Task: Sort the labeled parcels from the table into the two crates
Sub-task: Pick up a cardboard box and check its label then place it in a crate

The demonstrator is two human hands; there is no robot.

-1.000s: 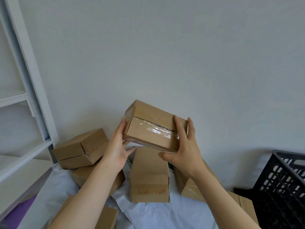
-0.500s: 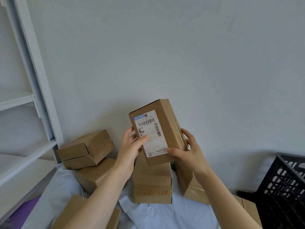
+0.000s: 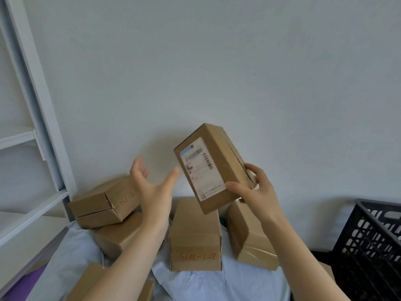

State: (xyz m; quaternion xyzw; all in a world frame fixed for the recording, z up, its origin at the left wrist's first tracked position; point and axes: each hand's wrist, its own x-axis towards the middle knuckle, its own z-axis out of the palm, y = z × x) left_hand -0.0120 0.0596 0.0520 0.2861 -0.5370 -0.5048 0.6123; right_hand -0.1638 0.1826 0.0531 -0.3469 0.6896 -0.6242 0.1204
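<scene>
White wall (image 3: 238,72) behind, pale sheet (image 3: 238,285) below. Right hand (image 3: 258,192) gripped labeled parcel (image 3: 214,168) aloft; left hand (image 3: 152,187) open, empty, beside it. Several boxes (image 3: 195,235) lay unsorted; black crate (image 3: 373,240) at right, contents hidden. Most sorting apparently left.

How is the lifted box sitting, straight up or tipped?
Tipped. The parcel leans with its top toward the left, gripped near its lower end by the right hand.

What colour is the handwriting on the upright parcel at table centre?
Orange-red, on the parcel facing the head camera.
</scene>
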